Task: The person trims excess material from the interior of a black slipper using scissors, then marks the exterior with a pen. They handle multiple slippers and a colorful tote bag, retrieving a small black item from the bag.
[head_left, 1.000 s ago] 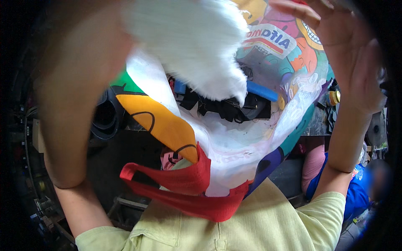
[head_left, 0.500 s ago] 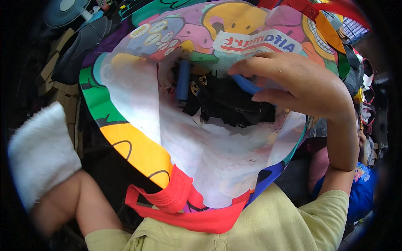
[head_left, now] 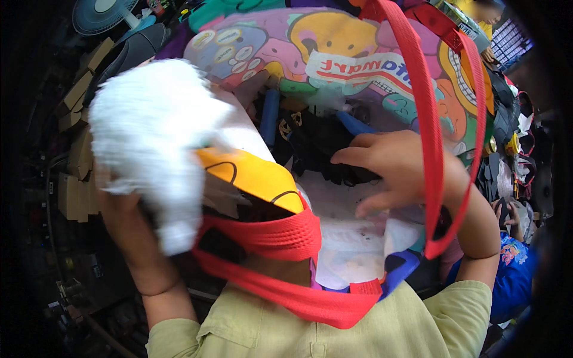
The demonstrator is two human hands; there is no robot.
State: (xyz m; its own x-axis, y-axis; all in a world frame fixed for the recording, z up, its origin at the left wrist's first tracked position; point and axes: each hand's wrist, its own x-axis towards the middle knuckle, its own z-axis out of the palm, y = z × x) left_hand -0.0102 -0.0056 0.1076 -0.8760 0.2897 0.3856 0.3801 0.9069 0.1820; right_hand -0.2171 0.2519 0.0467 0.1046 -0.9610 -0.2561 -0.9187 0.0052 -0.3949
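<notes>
A large cartoon-printed tote bag (head_left: pixel 334 36) gapes in front of me, its white inner side facing up. Black fabric scraps (head_left: pixel 316 140), a blue tube-shaped piece (head_left: pixel 268 116) and some clear plastic lie inside it. My left hand (head_left: pixel 122 194) carries a fluffy white cloth (head_left: pixel 152 119), blurred, over the bag's left side; the cloth hides most of the fingers. Over the right part of the bag's mouth, my right hand (head_left: pixel 394 164) has its fingers spread and holds nothing. One red handle (head_left: pixel 431 119) loops across the right wrist; another red handle (head_left: pixel 286 295) lies against my shirt.
Cardboard boxes (head_left: pixel 74 194) are stacked on the left, below a dark grey shaped object (head_left: pixel 128 56) and a fan (head_left: pixel 101 15). Someone in a blue garment (head_left: pixel 513 274) is close on the right. Assorted items crowd the right side, and another person is at the upper right.
My left hand has swung the white cloth up and rightward over the bag's edge. My right hand has dropped slightly and spread its fingers. The far red handle now hangs over the right wrist.
</notes>
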